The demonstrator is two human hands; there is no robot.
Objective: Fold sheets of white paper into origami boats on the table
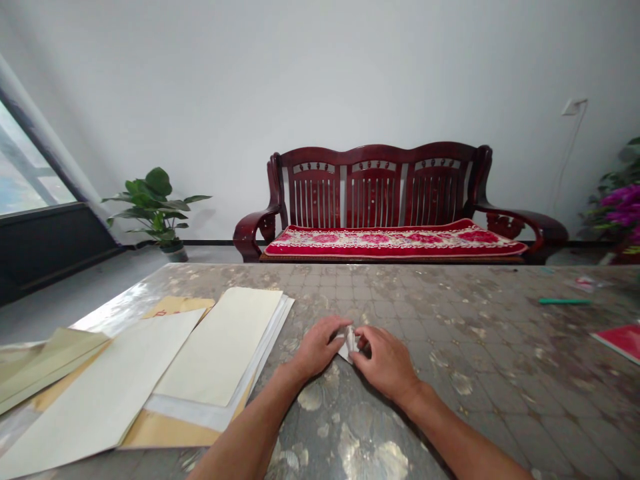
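A small folded piece of white paper [349, 341] is held low over the patterned table, between my two hands. My left hand [321, 343] grips its left side, with the thumb and fingers bent around the edge. On the other side, my right hand [385, 359] pinches the paper between thumb and curled fingers. Part of the paper is hidden behind the fingertips, so its full shape does not show.
Sheets of cream paper [225, 347] and brown envelopes [167, 430] lie at the left of the table [450, 320]. A green pen [565, 301] and a red booklet [623, 341] are at the right. Beyond the table stands a wooden bench [375, 193].
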